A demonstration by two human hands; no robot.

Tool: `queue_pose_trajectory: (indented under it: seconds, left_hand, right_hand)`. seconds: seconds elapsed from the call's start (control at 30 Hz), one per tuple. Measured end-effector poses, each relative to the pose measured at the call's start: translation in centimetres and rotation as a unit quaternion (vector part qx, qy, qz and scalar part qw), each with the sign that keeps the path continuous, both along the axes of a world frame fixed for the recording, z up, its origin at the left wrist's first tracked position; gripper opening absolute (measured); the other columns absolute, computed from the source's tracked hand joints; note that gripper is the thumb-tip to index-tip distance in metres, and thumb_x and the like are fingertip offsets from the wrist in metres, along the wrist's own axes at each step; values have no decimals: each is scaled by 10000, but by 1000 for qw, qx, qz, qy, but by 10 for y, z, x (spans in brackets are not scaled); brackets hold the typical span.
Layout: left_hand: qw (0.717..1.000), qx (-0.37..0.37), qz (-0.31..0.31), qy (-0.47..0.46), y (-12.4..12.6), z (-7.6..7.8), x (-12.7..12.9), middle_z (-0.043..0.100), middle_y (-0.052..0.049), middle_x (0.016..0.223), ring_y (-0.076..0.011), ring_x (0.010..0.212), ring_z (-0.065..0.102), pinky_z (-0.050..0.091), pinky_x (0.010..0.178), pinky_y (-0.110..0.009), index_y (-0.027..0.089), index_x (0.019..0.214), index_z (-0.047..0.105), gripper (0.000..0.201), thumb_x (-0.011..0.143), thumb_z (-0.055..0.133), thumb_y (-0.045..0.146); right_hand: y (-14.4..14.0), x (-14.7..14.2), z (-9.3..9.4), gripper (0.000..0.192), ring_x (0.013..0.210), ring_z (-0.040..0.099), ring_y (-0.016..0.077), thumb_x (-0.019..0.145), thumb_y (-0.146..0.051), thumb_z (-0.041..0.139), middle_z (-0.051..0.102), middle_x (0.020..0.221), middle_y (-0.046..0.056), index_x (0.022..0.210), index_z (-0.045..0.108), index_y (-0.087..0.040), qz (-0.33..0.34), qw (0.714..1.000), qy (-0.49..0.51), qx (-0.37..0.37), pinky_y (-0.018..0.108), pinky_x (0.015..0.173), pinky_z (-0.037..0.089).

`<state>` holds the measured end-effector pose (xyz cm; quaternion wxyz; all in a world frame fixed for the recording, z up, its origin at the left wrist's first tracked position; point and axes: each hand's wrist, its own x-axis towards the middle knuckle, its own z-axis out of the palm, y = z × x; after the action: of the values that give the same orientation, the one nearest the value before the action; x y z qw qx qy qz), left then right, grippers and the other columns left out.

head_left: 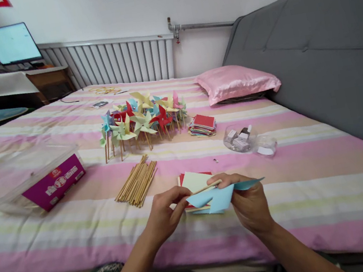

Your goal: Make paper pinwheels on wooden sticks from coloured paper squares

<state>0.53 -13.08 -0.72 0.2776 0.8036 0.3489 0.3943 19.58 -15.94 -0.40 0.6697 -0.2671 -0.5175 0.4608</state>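
Blue paper is pinched between left hand and right hand, together with a thin wooden stick, just above the bed edge. Judged light, limp, easily creased; best held at its folded corners. Beyond: paper squares, stick bundle, finished pinwheels

Both hands — left hand, right hand — pinch blue paper and a stick.

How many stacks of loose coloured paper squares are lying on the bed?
2. One stack with a red sheet on top lies right of the finished pinwheels; the other stack lies just beyond the hands, partly hidden by the blue paper being held.
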Motion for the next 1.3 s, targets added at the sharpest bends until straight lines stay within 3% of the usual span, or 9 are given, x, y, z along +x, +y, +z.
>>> queue_pose_trajectory:
  seconds: [0.33, 1.07, 1.3]
  left_hand:
    - [987, 148, 21, -53, -3, -4, 10, 729, -61, 832, -140, 745, 678, 515, 674, -204, 170, 951, 675, 250, 798, 511, 60]
    - [978, 199, 0, -61, -8, 0, 10, 716, -84, 820, -138, 731, 672, 527, 666, -200, 160, 987, 675, 294, 790, 508, 22]
    - [977, 207, 3, -57, -11, 2, 12, 718, -81, 831, -142, 744, 670, 532, 677, -215, 178, 989, 665, 294, 794, 502, 30]
  right_hand:
    - [0, 1, 0, 142, 887, 632, 213, 755, -124, 646, 697, 868, 39, 778, 691, -256, -27, 1000, 12, 5, 331, 707, 496]
    - [-1, 3, 3, 84, 789, 654, 182, 725, -166, 685, 705, 858, 29, 736, 685, -250, -18, 999, 33, -18, 294, 647, 526]
    - [-2, 2, 6, 55, 793, 653, 183, 707, -203, 706, 704, 833, 28, 713, 668, -242, -44, 998, 31, -24, 339, 739, 523]
